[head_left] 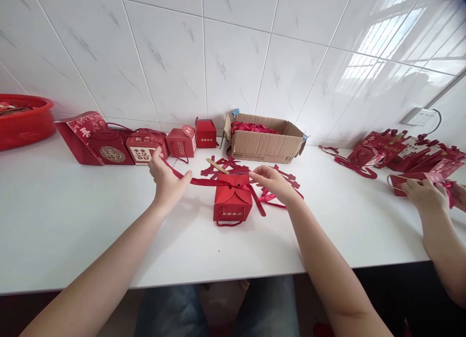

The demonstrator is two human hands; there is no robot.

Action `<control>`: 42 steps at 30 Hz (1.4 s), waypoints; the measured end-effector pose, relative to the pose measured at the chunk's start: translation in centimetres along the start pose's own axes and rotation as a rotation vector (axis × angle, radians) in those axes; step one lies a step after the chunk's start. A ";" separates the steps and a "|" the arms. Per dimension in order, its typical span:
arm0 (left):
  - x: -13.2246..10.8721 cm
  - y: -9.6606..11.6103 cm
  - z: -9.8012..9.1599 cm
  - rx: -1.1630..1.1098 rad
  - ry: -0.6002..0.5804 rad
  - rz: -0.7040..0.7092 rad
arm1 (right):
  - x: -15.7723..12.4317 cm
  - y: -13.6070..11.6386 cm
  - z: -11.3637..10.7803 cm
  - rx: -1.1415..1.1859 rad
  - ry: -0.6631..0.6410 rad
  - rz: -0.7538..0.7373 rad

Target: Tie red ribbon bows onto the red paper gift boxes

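bare forearms (112, 244) slanting inward from the bottom edge, left hand (166, 180) left of centre, thumb spread wide, right hand (274, 183) near centre, fingers curled

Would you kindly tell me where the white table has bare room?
Bare: between the red basin and left forearm; between the right forearm and co-worker's hand. Crowded: between the ribboned gift box and cardboard carton, where strips lie.

Wall (225, 50): glossy white tiles, grey streaks, thin joints, filling upper frame. Upper right: bright, barred window reflection (367, 45) on the tiles. Far right: white wall box (420, 116), dark cable (441, 119) beside it. Plain white tabletop (91, 230) across middle, against wall. Light soft; lower right, below the tabletop, dark.
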State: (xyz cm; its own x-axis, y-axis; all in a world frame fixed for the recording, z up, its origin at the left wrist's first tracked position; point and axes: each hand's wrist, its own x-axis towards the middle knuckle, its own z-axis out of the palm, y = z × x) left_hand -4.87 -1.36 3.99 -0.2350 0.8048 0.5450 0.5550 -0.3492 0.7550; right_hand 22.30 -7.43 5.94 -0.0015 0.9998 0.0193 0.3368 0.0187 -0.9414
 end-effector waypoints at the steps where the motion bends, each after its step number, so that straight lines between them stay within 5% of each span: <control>1: -0.3 0.3 0.0 0.049 0.014 0.048 | 0.0 0.2 0.5 0.020 -0.003 -0.004; 7: -1.7 2.3 0.1 0.179 0.000 0.317 | -0.1 1.4 1.5 0.107 0.019 0.025; 10: -1.8 3.3 0.5 0.042 -0.250 0.363 | -0.3 1.5 0.8 0.092 0.034 0.051; 14: -1.6 4.5 1.1 -0.149 -0.611 0.215 | -0.7 1.4 0.0 0.096 -0.125 0.075; 18: -1.6 5.1 1.7 -0.189 -0.778 0.209 | -0.9 1.3 -0.1 0.103 -0.285 0.090; 22: -2.0 5.2 2.0 -0.224 -0.829 0.181 | -0.9 1.6 -0.5 0.025 -0.331 0.126; 27: -2.4 5.0 1.8 -0.269 -0.828 0.087 | -0.7 1.8 -1.2 0.222 -0.414 0.010; 36: -2.0 3.5 1.0 -0.116 -0.540 0.010 | -0.8 1.8 -1.0 0.289 -0.424 0.012; 42: -1.8 3.6 0.6 -0.122 -0.755 -0.041 | -0.7 2.1 -1.0 0.356 -0.440 0.018</control>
State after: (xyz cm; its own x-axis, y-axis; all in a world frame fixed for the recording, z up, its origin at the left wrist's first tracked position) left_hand -1.96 -3.78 5.50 0.3803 0.9124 0.1517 0.4549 -0.3273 0.8282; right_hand 23.94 -8.09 4.32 -0.4170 0.9063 -0.0681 0.0022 -0.0740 -0.9973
